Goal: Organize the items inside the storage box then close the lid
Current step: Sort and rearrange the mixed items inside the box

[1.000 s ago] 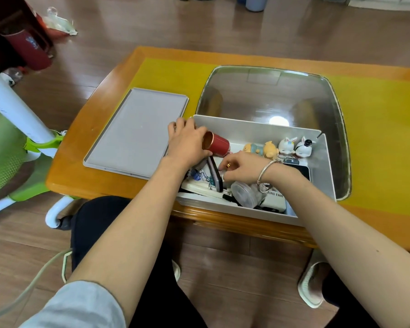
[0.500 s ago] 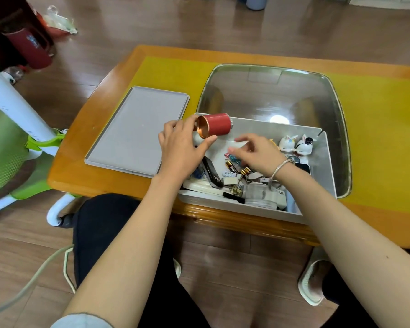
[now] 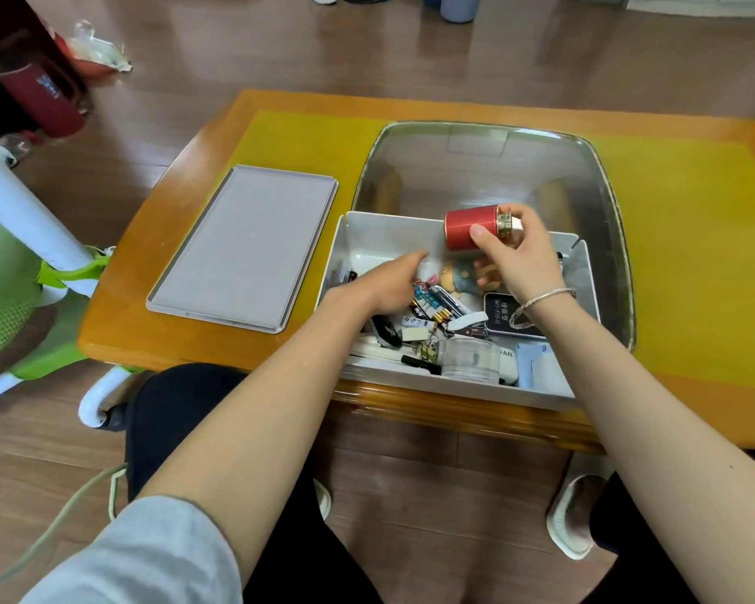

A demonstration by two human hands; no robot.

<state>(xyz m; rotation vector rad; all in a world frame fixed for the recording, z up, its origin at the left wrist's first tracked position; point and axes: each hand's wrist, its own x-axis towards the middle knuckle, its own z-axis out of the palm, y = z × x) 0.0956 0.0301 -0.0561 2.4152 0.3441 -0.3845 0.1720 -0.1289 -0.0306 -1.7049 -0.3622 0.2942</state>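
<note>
Box (image 3: 380,237) is sitting open at the near edge of the table (image 3: 192,167), with its lid (image 3: 245,246) lying flat to the left, well apart from both hands. Right hand (image 3: 519,259) is holding a red tin (image 3: 469,226) on its side above the far part of the box, thumb across the tin's body and fingers round its gold end; the tin's long axis is running left-right. Left hand (image 3: 391,283) is reaching into the middle of the box, fingers straight and low among the clutter, gripping nothing that can be seen. Judgement: left hand is nearer the lid, so closing likely falls to it once the tin is placed. Contents showing: a figurine (image 3: 458,276) just below the tin, batteries (image 3: 441,316), a black card (image 3: 500,316), a clear jar (image 3: 469,357) at the near wall, and small loose items too jumbled to identify. Behind the box, a metal tray (image 3: 585,167) is holding nothing visible.
</note>
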